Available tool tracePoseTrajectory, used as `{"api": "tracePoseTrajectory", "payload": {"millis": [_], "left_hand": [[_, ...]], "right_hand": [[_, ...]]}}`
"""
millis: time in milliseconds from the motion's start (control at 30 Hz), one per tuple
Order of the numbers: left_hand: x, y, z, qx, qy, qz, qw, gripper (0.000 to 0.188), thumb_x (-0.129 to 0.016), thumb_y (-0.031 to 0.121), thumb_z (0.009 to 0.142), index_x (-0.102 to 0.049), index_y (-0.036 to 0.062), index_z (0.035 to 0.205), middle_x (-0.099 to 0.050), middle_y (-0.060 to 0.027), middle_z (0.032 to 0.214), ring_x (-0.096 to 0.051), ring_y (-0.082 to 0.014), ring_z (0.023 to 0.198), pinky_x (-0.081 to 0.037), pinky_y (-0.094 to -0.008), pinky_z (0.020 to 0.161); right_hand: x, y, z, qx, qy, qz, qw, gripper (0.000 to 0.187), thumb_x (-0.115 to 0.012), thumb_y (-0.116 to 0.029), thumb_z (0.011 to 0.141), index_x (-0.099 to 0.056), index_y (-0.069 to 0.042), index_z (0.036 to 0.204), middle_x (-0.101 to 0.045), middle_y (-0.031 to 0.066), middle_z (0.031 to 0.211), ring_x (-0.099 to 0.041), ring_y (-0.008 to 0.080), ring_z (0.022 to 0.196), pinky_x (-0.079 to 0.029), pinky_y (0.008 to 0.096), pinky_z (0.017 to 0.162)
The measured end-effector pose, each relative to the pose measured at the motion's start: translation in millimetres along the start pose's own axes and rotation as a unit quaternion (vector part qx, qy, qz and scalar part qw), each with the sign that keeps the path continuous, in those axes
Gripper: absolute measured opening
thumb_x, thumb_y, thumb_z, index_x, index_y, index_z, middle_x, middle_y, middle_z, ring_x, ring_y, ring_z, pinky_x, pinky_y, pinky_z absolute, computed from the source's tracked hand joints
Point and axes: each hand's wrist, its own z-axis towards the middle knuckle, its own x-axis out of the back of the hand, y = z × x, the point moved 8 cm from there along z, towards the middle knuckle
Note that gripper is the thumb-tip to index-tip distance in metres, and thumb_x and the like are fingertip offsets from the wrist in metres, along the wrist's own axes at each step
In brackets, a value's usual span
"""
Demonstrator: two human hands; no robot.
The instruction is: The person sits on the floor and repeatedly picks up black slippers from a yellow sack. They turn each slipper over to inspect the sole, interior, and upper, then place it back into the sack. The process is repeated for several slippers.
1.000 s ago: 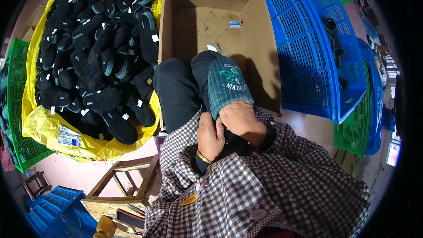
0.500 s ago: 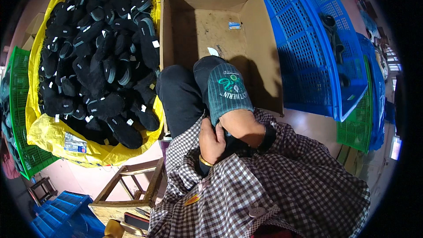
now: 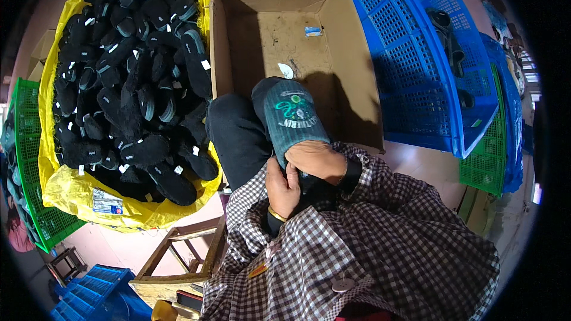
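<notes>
A dark green ribbed slipper (image 3: 292,109) with a printed or stitched green and white design lies over my knee, its black toe end pointing away from me. My right hand (image 3: 316,159) is pushed into its opening, so the fingers are hidden inside. At the near edge of that opening my left hand (image 3: 282,190) is closed, thumb and fingers pinching the slipper's rim. What lies below the rim, between the two hands, is dark and hard to make out.
Left of my knees a yellow sack (image 3: 77,193) holds many black fuzzy slippers (image 3: 143,148). Ahead stands an open cardboard box (image 3: 351,53) with paper scraps inside. Blue plastic crates (image 3: 410,65) rise on the right. A wooden stool (image 3: 178,249) stands at lower left, near green crates (image 3: 35,160).
The slipper and both hands sit slightly further left in the picture, and the whole view has shifted a little. The hold of both hands looks the same.
</notes>
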Motion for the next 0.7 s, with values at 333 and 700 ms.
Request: {"api": "tracePoseTrajectory", "payload": {"millis": [333, 700], "left_hand": [[4, 13, -7, -0.018, 0.041, 0.033, 0.998, 0.022, -0.049, 0.012, 0.094, -0.05, -0.0041, 0.108, -0.057, -0.0244, 0.089, -0.056, -0.0367, 0.079, -0.045, -0.0398, 0.071], [-6, 5, 3, -0.008, -0.113, -0.184, 0.976, 0.028, -0.053, 0.014, 0.095, -0.046, -0.0025, 0.117, -0.056, -0.0116, 0.096, -0.056, -0.0225, 0.083, -0.046, -0.0326, 0.077]], "right_hand": [[50, -65, 9, -0.082, 0.228, -0.192, 0.951, 0.017, -0.057, -0.017, 0.08, -0.064, -0.001, 0.082, -0.06, 0.011, 0.079, -0.057, 0.0277, 0.074, -0.046, 0.0403, 0.072], [51, -17, 31, -0.179, 0.099, 0.023, 0.979, 0.03, -0.041, -0.019, 0.095, -0.048, -0.004, 0.12, -0.05, 0.0102, 0.118, -0.05, 0.0195, 0.105, -0.042, 0.0376, 0.09]]}}
